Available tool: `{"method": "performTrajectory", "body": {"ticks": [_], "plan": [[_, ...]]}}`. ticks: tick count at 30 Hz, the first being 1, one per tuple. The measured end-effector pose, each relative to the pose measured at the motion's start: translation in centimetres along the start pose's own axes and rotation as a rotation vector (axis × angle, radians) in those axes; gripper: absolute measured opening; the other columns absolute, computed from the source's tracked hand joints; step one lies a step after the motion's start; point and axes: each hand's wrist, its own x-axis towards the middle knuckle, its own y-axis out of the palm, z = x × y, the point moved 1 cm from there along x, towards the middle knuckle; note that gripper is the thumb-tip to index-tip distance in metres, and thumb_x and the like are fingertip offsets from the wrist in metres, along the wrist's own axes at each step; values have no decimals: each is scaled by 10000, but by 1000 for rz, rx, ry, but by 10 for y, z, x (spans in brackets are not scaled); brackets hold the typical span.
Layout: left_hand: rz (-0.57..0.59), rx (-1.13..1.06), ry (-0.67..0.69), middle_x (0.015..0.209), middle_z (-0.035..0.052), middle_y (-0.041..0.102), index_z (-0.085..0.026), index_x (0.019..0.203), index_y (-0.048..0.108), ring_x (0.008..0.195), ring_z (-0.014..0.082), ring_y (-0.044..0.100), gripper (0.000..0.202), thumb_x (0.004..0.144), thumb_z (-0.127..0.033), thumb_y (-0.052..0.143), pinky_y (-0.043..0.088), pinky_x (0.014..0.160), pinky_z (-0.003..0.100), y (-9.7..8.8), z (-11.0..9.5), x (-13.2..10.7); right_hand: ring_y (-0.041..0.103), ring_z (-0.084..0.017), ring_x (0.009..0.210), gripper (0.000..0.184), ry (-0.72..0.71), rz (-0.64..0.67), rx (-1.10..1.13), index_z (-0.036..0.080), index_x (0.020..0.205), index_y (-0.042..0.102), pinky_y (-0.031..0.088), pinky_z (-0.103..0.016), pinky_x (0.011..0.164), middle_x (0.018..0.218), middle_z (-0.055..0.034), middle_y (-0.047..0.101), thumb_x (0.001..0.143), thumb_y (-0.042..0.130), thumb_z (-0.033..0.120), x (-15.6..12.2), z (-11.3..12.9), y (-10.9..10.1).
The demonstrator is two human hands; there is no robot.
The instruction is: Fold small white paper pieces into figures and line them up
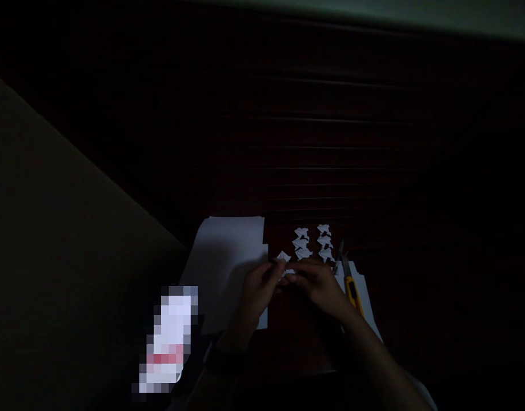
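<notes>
Between my two hands is a small folded piece of white paper (283,257), its pointed top showing above the fingers. My left hand (261,282) pinches it from the left, thumb on the near face. From the right, the fingertips of my right hand (316,282) close on its lower part. Just beyond my hands, small folded white paper figures stand in two short columns, a left column (302,242) and a right column (325,242). The lower part of the held paper is partly hidden by my fingers.
White paper sheets (232,245) lie to the left. At the right, a yellow utility knife (351,290) rests on more white paper (367,297), with a dark bladed tool (340,251) beside it. A bright, pixelated object (170,337) is at lower left. The scene is very dark.
</notes>
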Motion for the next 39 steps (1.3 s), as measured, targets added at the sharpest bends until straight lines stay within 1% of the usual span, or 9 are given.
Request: {"method": "performTrajectory", "body": {"ticks": [3,9,13,21,25,29,33,35,39], "plan": [[65,17,56,775,75,699,-150,879,656,713,179,656,330,761,-451,592,500,534,228,0,0,-1,616,-194,841,250,29,14,-40,277,1043,653,452,-322,774,902,-16,684,814,583,207,-1,-1,0],[53,61,108,738,59,670,-148,855,656,676,166,626,335,785,-458,554,463,491,214,-2,6,0,625,-167,757,206,93,84,100,244,1049,602,457,-279,698,794,4,674,869,503,253,-2,1,1],[45,69,109,691,33,636,-148,798,645,615,145,592,360,797,-487,524,447,477,207,-1,6,1,616,-162,754,163,93,59,147,232,972,585,455,-276,696,777,3,654,899,447,278,-2,3,2],[-4,86,130,683,27,634,-152,825,657,606,147,594,363,788,-492,535,455,474,207,1,5,1,599,-174,781,166,79,-9,3,236,908,617,440,-280,723,830,0,657,890,458,280,-3,1,2],[-40,119,180,865,66,671,-162,954,644,746,191,646,335,809,-443,533,514,523,239,5,9,2,613,-191,820,195,114,-92,-18,240,956,634,446,-297,759,874,-15,673,887,464,306,-2,-3,5],[-91,107,243,920,68,682,-173,966,649,788,199,663,292,821,-399,534,551,628,280,10,14,2,623,-204,870,226,134,-158,-11,244,996,649,455,-324,793,945,-36,683,890,456,295,-2,-3,11],[-159,85,270,949,70,695,-178,957,667,829,206,668,272,820,-375,539,542,739,312,12,15,1,552,-230,1086,232,128,-257,-22,247,981,680,391,-380,944,1132,-55,632,877,478,291,-3,-2,16],[-156,105,271,972,70,698,-189,967,675,872,213,661,264,812,-364,551,527,784,322,12,13,1,523,-238,1132,219,135,-261,15,245,936,700,360,-400,983,1173,-53,613,862,501,297,-3,-3,17],[-95,102,251,1016,55,699,-217,987,682,952,226,642,253,758,-306,622,497,850,333,11,8,0,564,-243,1075,182,201,-248,212,223,853,712,382,-417,964,1121,-58,644,819,566,327,0,-11,16]]}}
